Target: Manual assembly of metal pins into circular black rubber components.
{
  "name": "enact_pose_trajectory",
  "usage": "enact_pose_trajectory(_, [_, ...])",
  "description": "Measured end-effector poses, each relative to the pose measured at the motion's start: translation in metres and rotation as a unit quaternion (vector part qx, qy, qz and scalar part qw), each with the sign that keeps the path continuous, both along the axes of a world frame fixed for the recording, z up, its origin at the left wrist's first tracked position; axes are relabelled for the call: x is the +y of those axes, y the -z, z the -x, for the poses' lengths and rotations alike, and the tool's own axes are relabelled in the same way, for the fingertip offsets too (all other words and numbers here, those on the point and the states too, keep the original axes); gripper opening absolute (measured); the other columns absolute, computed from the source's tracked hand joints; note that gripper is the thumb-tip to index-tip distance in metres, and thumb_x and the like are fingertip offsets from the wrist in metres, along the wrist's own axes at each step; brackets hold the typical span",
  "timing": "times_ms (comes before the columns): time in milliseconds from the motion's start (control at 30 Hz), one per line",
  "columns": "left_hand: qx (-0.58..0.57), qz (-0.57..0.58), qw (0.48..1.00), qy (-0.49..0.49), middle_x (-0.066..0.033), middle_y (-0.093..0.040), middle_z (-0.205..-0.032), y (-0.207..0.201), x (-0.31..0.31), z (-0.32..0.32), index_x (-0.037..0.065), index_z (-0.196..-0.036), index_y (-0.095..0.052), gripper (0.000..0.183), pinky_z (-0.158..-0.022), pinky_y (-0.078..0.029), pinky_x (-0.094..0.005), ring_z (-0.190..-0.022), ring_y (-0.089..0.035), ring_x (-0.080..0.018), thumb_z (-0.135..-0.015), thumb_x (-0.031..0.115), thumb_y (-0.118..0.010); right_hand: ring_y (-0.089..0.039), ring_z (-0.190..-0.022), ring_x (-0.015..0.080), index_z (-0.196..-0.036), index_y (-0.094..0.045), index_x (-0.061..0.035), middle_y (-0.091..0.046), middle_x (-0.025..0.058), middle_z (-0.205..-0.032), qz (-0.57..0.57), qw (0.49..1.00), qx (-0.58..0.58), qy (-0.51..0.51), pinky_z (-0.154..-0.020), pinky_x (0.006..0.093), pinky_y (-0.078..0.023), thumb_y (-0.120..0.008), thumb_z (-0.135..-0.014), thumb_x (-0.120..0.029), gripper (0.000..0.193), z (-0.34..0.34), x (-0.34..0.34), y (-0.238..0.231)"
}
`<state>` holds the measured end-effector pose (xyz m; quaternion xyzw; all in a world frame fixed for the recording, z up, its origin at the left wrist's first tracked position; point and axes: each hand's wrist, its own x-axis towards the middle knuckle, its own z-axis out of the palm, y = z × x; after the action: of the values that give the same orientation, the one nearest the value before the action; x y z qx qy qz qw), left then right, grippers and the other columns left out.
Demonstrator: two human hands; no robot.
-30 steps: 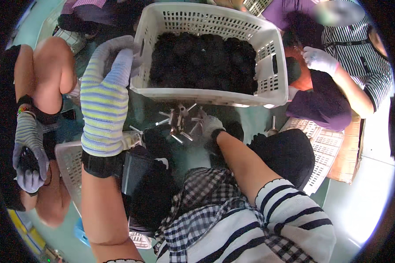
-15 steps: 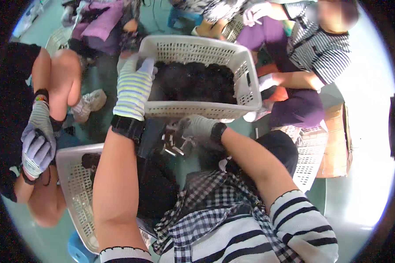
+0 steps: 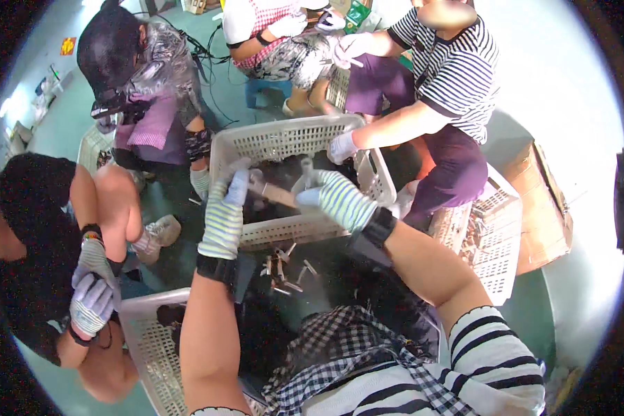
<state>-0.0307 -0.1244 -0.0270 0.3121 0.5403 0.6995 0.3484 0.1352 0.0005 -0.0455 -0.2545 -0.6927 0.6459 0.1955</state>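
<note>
Both hands wear ribbed knit gloves with pale stripes, above the near part of a white plastic crate (image 3: 284, 232) whose walls are pierced with small slots. The left hand (image 3: 223, 218) is curled around the left end of a flat, brownish strip (image 3: 277, 195), blurred, which spans the gap between the hands. The right hand (image 3: 340, 200) is bent, its thumb against the strip's right end; blur hides whether it pinches the strip or the grey, rounded tube (image 3: 307, 166) rising beside its fingers. Dark, rough-textured pieces (image 3: 277, 168) fill the crate's bottom, and a co-worker's gloved hand (image 3: 342, 148) dips in at the far right. Nearer than the crate, slim, shiny metal parts (image 3: 281, 272) lie scattered. Far right stands a creased cardboard box (image 3: 539, 211).
</note>
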Motion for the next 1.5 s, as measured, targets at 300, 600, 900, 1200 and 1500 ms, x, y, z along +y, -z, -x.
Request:
enact_pose_trajectory(300, [-0.098, -0.009, 0.995, 0.003, -0.0090, -0.064, -0.093, -0.005, -0.001, 0.008, 0.005, -0.102, -0.061, 0.014, -0.072, -0.053, -0.0341, -0.077, -0.061, -0.0176, -0.090, 0.010, -0.057, -0.051, -0.067, 0.0086, -0.081, -0.063, -0.0046, -0.059, -0.0002, -0.074, 0.054, 0.995, 0.083, -0.033, -0.064, 0.0251, -0.044, -0.070, -0.081, -0.019, 0.016, 0.026, -0.012, 0.004])
enact_pose_trajectory(600, [-0.217, -0.172, 0.958, 0.070, -0.0084, -0.062, -0.109, 0.005, -0.001, 0.032, 0.007, -0.115, -0.057, 0.029, -0.078, -0.053, -0.0352, -0.089, -0.060, -0.0213, -0.087, 0.012, -0.063, -0.049, -0.066, 0.0067, -0.080, -0.062, -0.0051, -0.057, -0.0014, -0.071, -0.127, 0.981, 0.134, 0.067, -0.061, 0.0257, -0.042, -0.062, -0.088, -0.040, 0.036, 0.012, 0.018, -0.036])
enact_pose_trajectory(900, [-0.291, -0.177, 0.939, 0.041, -0.0068, -0.060, -0.116, -0.008, -0.009, 0.018, 0.009, -0.118, -0.056, 0.028, -0.073, -0.054, -0.0325, -0.094, -0.061, -0.0199, -0.090, 0.009, -0.057, -0.058, -0.075, 0.0086, -0.098, -0.064, -0.0046, -0.064, 0.0000, -0.083, 0.106, 0.989, 0.101, -0.027, -0.070, 0.0243, -0.048, -0.066, -0.087, -0.025, 0.023, 0.011, 0.010, -0.044])
enact_pose_trajectory(1200, [-0.206, -0.163, 0.965, 0.012, -0.0058, -0.060, -0.114, -0.008, -0.002, 0.011, 0.011, -0.119, -0.054, 0.032, -0.074, -0.054, -0.0344, -0.097, -0.061, -0.0196, -0.089, 0.015, -0.061, -0.058, -0.083, 0.0100, -0.108, -0.057, -0.0032, -0.062, 0.0026, -0.091, 0.261, 0.917, 0.274, -0.122, -0.079, 0.0252, -0.049, -0.077, -0.074, -0.007, 0.039, 0.051, -0.033, -0.001])
enact_pose_trajectory(1500, [-0.137, -0.108, 0.982, -0.072, -0.0081, -0.059, -0.103, -0.024, -0.001, 0.001, 0.005, -0.111, -0.056, 0.041, -0.075, -0.052, -0.0370, -0.088, -0.060, -0.0203, -0.090, 0.039, -0.059, -0.054, -0.083, 0.0075, -0.113, -0.059, -0.0044, -0.060, 0.0007, -0.088, 0.066, 0.966, 0.226, -0.107, -0.078, 0.0251, -0.047, -0.066, -0.082, -0.003, 0.032, 0.044, -0.049, -0.016])
